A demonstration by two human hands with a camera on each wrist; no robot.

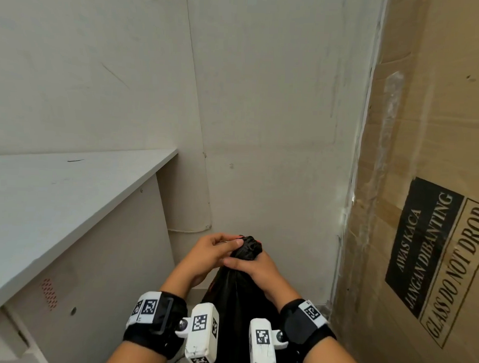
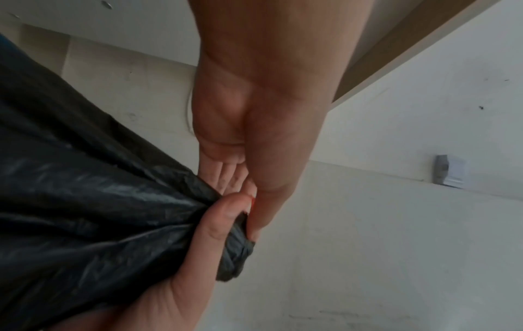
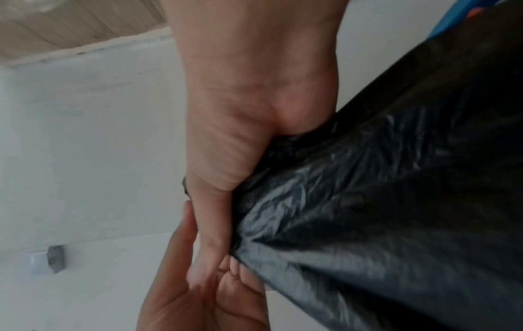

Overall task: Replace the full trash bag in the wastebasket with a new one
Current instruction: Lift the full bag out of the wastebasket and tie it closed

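Observation:
A full black trash bag hangs in front of me, its top gathered into a twisted neck. My right hand is wrapped round the neck just below the twist. My left hand pinches the twisted tip from the left, and a small red-orange bit shows at its fingertips. In the left wrist view the left hand reaches down to the dark twisted end, which sticks out of the right hand. The right wrist view shows the right hand pressed against the crinkled bag. The wastebasket is not plainly in view.
A white desk stands close on the left, its side panel beside the bag. A tall cardboard box marked "GLASS DO NOT DROP" leans on the right. White walls meet in the corner ahead, leaving a narrow gap.

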